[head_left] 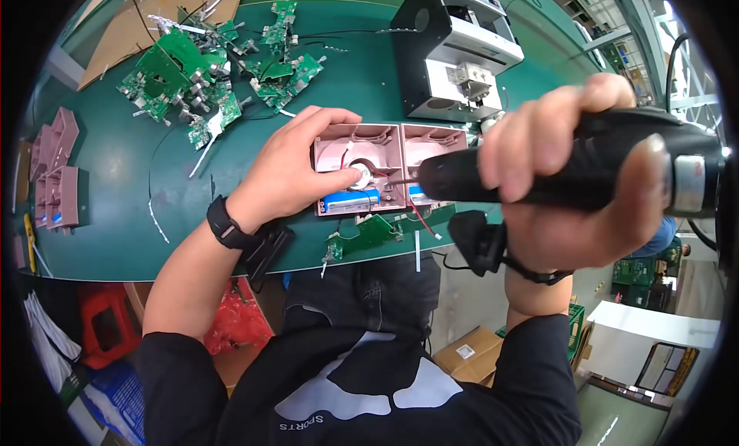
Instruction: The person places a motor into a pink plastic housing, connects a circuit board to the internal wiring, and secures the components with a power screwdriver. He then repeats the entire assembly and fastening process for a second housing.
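Observation:
A black electric screwdriver [458, 176] lies across the right side, with my right hand [550, 161] wrapped round its body. Its bit points left into an open pink plastic housing [402, 165], near the middle wall; whether the tip meets a screw is too small to tell. My left hand [285, 172] steadies the housing at its left end, fingers over the far edge and thumb on a round white part [360, 178] inside. Beside the thumb lies a blue cylindrical battery [350, 201]. Red and white wires [422, 216] hang over the near rim. A green circuit board [373, 232] sits just in front.
Tangled green circuit boards [181, 72] are heaped at the far left on the green table [231, 249]. A black and white machine [454, 57] stands behind the housing. More pink housings [68, 196] sit at the left edge. A red stool [104, 323] is below.

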The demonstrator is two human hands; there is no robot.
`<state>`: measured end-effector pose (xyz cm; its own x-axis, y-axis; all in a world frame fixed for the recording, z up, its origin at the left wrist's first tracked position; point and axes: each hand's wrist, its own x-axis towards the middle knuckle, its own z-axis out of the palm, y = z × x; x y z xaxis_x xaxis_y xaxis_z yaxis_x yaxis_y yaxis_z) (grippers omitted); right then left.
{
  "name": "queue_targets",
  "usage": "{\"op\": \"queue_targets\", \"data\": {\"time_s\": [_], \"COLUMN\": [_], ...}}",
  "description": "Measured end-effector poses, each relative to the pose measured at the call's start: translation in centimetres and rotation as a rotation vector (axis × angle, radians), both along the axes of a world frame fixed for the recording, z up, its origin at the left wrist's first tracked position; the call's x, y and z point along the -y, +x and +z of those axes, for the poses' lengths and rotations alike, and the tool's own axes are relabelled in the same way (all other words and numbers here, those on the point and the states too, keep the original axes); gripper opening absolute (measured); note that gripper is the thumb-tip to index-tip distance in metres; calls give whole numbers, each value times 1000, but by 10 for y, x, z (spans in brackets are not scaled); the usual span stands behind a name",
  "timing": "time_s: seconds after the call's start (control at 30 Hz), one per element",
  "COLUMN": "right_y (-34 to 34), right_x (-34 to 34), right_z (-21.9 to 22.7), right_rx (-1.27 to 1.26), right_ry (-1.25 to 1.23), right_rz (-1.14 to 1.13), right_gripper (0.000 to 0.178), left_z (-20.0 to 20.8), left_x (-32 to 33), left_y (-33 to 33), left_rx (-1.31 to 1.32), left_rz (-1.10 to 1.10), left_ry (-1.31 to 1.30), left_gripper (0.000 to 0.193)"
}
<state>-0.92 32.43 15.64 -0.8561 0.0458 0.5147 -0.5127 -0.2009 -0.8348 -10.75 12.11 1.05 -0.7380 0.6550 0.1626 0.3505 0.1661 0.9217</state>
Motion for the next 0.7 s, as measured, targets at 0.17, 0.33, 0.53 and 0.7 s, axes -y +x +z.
{"op": "queue_targets", "data": {"time_s": [0.17, 0.33, 0.53, 0.7], "right_y": [-7, -19, -29, -28], "right_x": [6, 16, 26, 17], "right_z": [-26, -32, -45, -54], "right_rx": [58, 80, 142, 41], "right_ry": [397, 244, 197, 260], "right_rz": [-238, -76, -191, -267], "right_gripper": [33, 28, 24, 22], "left_z": [-5, -4, -9, 2], "left_x": [0, 0, 2, -4], "left_y": [5, 4, 3, 2], "left_rx": [-55, -95, -53, -123], "left_rz": [6, 10, 22, -8], "left_ry": [4, 19, 35, 3], "left_gripper": [58, 58, 58, 58]}}
